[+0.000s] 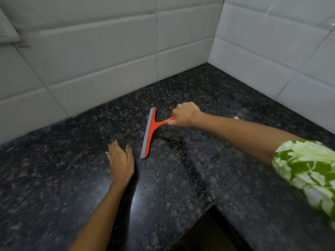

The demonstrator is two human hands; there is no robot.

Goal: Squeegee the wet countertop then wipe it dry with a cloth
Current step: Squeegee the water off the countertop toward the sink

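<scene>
A red squeegee [150, 133] with a grey rubber blade lies with its blade on the dark speckled granite countertop [181, 169], near the corner. My right hand [184, 115] is closed around its red handle, arm reaching in from the right. My left hand [120, 160] rests flat on the counter, fingers apart, just left of the blade's near end and apart from it. The stone looks glossy and wet, with a few droplets right of the squeegee. No cloth is in view.
White tiled walls [108, 57] meet in a corner behind the counter. The L-shaped counter's inner front edge [208, 209] drops to a dark gap at the bottom centre. A small shiny object [236, 117] lies on the counter beyond my right forearm.
</scene>
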